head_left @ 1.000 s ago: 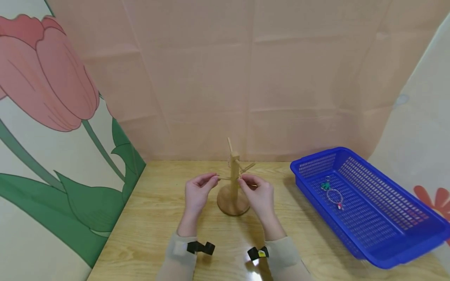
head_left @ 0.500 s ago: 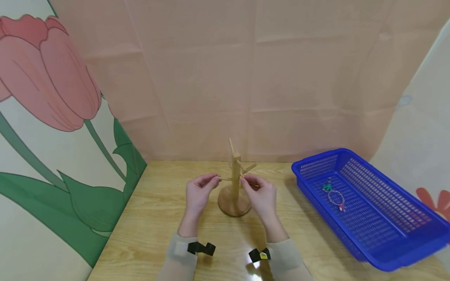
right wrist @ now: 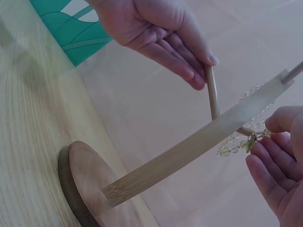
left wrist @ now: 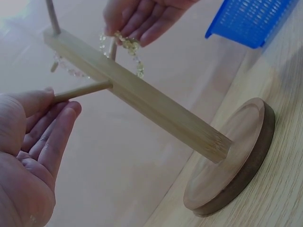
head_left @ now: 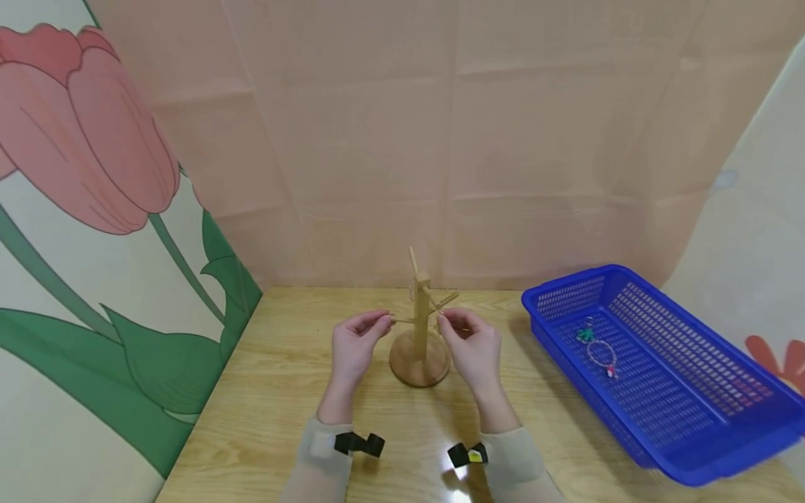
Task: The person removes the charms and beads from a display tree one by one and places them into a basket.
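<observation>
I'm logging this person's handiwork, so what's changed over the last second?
The right hand has drawn slightly right, away from the square wooden post, its grip on the yellow-and-clear beaded bracelet. The left hand still pinches the thin wooden peg; the blue plastic basket stays put.

Pink tulip print at left, creased peach backdrop behind wood-grain tabletop, red flower at right.

Right hand shifted rightward, farther from wooden post.
</observation>
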The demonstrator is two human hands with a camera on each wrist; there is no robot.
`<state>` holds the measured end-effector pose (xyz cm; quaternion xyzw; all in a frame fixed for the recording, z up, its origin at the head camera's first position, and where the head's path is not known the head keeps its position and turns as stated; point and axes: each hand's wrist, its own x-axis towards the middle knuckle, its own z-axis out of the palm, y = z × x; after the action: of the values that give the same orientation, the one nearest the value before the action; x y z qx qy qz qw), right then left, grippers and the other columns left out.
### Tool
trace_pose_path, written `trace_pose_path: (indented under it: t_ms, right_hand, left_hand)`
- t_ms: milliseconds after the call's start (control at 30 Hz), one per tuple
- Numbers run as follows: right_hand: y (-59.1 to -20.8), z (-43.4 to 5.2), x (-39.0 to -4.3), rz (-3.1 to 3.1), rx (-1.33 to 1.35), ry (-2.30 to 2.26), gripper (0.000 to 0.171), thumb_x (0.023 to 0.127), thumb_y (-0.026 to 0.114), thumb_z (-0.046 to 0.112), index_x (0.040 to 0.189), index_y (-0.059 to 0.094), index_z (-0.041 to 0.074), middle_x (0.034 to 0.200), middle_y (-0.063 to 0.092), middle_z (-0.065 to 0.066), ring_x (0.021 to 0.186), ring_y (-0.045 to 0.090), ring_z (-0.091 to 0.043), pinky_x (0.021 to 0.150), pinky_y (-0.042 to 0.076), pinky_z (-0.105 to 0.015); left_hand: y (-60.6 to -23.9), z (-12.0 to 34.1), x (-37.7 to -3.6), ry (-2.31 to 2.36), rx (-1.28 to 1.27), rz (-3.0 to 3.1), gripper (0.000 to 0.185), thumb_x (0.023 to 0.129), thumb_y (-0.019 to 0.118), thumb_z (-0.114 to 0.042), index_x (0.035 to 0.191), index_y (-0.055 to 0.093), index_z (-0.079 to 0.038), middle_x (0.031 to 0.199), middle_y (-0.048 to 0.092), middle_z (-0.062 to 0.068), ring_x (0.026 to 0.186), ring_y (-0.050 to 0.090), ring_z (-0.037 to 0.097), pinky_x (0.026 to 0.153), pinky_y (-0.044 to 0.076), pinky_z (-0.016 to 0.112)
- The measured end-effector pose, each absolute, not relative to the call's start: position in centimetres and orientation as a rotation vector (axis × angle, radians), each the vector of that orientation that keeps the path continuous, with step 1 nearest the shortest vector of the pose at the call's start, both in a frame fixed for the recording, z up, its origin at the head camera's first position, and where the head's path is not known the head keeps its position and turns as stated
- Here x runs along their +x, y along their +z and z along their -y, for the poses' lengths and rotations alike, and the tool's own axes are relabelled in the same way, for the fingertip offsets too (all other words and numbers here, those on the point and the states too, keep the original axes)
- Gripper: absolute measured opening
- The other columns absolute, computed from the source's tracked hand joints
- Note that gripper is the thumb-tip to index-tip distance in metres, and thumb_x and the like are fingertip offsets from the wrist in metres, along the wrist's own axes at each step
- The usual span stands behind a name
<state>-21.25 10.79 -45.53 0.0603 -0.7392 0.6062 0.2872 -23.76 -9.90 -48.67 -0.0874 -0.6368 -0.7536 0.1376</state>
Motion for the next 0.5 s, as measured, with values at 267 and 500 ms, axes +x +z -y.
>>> trace_pose_path:
  t_ms: [267, 500]
  right_hand:
    - [-44.9, -10.8, -20.8, 1.959, 0.161, 1.601, 0.006, 0.09, 0.081, -0.008, 0.095, 0.078, -0.008, 0.085, 0.078, -0.02, 0.075, 0.073, -0.015, 0.067, 0.058, -0.011]
    - [-46.1, -11.3, -21.9, 1.979, 0.075, 1.631, 0.007, 0.09, 0.084, -0.004, 0.096, 0.079, -0.005, 0.086, 0.078, -0.019, 0.075, 0.071, -0.012, 0.067, 0.057, -0.009]
  left_hand:
    - [-48.6, 9.9, -23.8, -2.175, -0.273, 1.838, 0.015, 0.097, 0.078, 0.001, 0.109, 0.078, 0.011, 0.101, 0.078, 0.025, 0.089, 0.079, 0.021, 0.084, 0.068, 0.034]
    - [-48.7, 10.0, -23.8, -2.185, -0.245, 1.828, 0.016, 0.097, 0.077, 0.002, 0.11, 0.077, 0.012, 0.1, 0.079, 0.022, 0.091, 0.079, 0.028, 0.084, 0.068, 0.032]
